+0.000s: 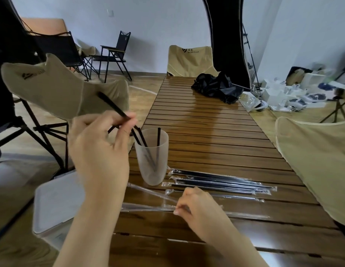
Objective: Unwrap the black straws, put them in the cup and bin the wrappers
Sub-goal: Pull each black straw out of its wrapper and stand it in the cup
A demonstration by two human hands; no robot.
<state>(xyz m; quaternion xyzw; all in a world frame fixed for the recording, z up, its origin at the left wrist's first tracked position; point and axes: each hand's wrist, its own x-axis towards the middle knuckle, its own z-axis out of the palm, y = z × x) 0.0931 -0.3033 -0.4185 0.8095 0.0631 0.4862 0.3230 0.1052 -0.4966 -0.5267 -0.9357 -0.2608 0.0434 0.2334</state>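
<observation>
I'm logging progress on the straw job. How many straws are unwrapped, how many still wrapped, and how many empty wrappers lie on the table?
Unwrapped black straws: 4 (3 in the cup, 1 in the left hand)
Wrapped straws: about 5, overlapping
Empty wrappers: 2
Total: about 11

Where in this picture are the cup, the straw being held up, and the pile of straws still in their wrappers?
cup (151, 171): head view, on its frosted side wall.
held straw (112, 106): head view, on its bare shaft above the fingers.
wrapped straws (216, 181): head view, on the middle of the pile.
</observation>
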